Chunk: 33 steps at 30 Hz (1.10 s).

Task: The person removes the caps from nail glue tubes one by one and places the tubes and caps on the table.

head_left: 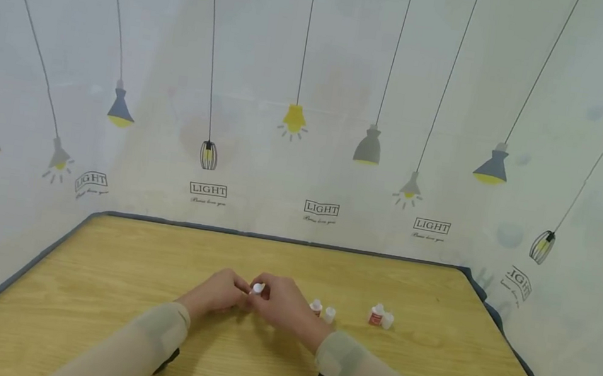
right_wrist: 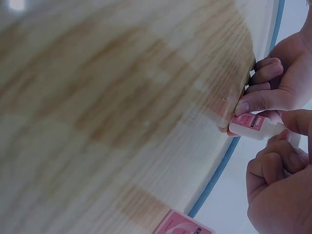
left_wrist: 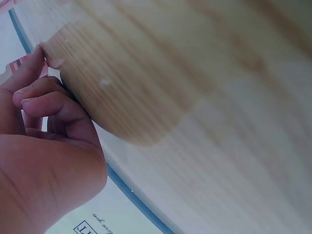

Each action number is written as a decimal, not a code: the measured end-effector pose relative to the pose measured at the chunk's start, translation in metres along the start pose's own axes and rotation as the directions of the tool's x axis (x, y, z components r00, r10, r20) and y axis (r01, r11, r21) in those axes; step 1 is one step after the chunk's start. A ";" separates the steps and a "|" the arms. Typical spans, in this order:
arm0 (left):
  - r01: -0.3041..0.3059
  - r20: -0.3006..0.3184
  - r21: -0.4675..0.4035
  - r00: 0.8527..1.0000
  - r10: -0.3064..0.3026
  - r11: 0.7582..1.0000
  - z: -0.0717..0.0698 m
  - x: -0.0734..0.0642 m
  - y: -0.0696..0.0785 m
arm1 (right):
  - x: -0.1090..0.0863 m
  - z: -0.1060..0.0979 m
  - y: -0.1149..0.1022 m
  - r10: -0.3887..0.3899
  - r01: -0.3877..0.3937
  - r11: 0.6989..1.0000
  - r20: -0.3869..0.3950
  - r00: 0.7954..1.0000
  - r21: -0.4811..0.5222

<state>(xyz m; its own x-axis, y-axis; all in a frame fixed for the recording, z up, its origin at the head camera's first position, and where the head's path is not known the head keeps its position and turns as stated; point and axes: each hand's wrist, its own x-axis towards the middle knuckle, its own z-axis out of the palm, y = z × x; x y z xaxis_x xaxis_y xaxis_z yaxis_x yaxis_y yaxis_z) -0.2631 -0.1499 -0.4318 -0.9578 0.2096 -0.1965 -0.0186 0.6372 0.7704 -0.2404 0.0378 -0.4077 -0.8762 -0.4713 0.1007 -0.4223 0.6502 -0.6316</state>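
A small white bottle with a red-and-pink label (right_wrist: pixel 251 122) stands upright on the table between both hands. My left hand (head_left: pixel 219 291) grips it low down, thumb and fingertips at the label. With thumb and fingertips, my right hand (head_left: pixel 283 303) pinches the white cap (head_left: pixel 258 288) at the bottle's top. Whether the cap is loose or seated cannot be made out. In the left wrist view, only part of the pink label (left_wrist: pixel 20 63) shows past the left fingers.
Right of the hands stands a second small bottle (head_left: pixel 315 308), partly behind the right wrist, a white cap (head_left: pixel 330 315) beside it. Farther right is a third bottle (head_left: pixel 376 315) with another cap (head_left: pixel 387 320). A lamp-print curtain (head_left: pixel 253 207) surrounds the wooden table (head_left: pixel 156 251).
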 end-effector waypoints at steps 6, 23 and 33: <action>0.000 -0.006 -0.009 1.000 0.000 1.000 -0.003 -0.001 0.001 | 0.002 -0.002 -0.001 0.005 -0.005 1.000 0.003 1.000 -0.001; -0.010 -0.007 -0.018 1.000 0.010 1.000 -0.001 0.001 -0.002 | 0.001 -0.001 0.001 -0.010 0.010 1.000 0.003 1.000 -0.004; -0.007 -0.008 0.004 1.000 0.007 1.000 0.001 0.000 -0.001 | -0.002 0.000 0.002 0.003 -0.004 1.000 0.022 1.000 0.019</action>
<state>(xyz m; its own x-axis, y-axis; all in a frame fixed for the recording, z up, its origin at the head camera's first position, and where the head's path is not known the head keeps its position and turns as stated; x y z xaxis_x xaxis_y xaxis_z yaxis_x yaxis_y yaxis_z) -0.2632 -0.1498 -0.4330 -0.9601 0.2083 -0.1864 -0.0109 0.6386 0.7695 -0.2392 0.0397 -0.4094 -0.8724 -0.4819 0.0818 -0.4144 0.6403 -0.6467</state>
